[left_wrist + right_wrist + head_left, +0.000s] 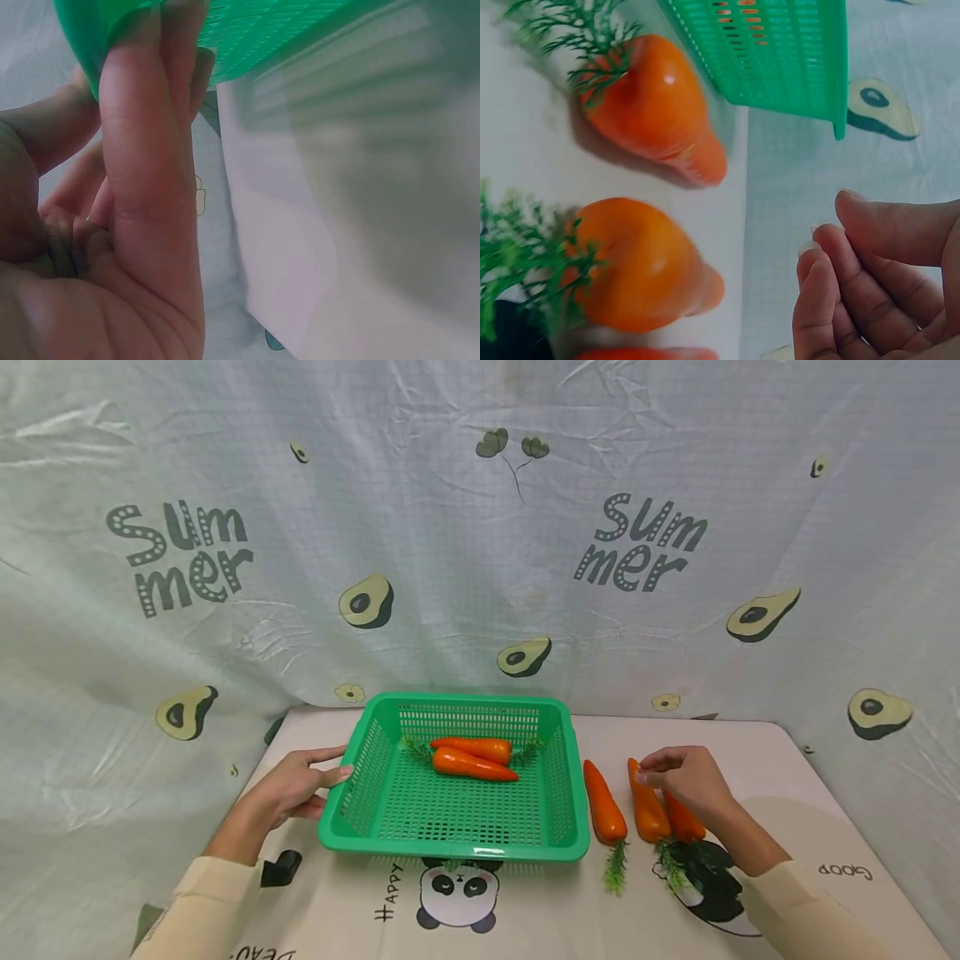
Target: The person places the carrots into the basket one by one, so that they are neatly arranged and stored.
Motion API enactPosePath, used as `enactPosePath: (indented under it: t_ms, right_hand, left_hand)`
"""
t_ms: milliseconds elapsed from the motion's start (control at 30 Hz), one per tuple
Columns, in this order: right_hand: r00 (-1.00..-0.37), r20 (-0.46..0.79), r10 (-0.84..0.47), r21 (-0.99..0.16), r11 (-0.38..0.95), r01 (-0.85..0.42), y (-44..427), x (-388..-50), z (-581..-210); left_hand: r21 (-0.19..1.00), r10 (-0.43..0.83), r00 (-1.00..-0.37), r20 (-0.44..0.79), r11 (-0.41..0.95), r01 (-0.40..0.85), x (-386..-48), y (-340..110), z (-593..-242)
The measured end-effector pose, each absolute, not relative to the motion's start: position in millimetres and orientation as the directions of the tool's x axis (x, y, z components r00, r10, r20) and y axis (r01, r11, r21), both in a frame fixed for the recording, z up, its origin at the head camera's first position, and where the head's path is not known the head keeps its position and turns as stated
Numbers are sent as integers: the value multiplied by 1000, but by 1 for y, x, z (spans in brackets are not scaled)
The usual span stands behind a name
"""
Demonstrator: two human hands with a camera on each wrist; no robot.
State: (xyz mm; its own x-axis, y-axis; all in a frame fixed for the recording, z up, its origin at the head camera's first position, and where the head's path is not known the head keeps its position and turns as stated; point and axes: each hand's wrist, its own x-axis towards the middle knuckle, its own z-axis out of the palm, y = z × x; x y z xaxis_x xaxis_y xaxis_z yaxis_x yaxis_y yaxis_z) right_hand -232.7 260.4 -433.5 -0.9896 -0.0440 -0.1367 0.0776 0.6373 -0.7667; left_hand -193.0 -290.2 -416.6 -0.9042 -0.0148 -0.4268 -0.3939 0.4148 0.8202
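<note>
Two carrots (476,765) lie in the green basket (457,850), presumably done; three more carrots (604,805) on the surface (555,910) seem left. The left grip (300,785) holds the basket's rim; the right grip (693,779), narrow and empty, hovers near them.

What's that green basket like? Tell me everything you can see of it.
The green basket is rectangular and looks like plastic, with a smooth, round-cornered rim and perforated walls and floor. It is upright, open side up, at the pale table. Two carrots with leafy tops lie inside, towards the back. The left hand grips its left side; whether its base rests flat is unclear.
</note>
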Motion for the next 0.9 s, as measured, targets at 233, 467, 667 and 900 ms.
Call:
enactPosePath:
  t_ms: [233, 467, 667, 900]
  right_hand:
    - [-993, -119, -8, -766, 637, 86, 273, -225, -444]
    - [-993, -114, 19, -750, 655, 98, 285, -220, -452]
    - [-992, -112, 54, -735, 667, 119, 291, -215, -457]
    - [-990, -103, 95, -734, 665, 140, 296, -211, -464]
  left_hand:
    - [825, -11, -906, -423, 409, -390, -193, -291, -419]
    - [819, -28, -904, -426, 414, -399, -194, -291, -420]
    - [822, -21, -905, -425, 411, -395, -194, -291, -418]
    - [825, -13, -906, -424, 407, -392, -193, -291, -418]
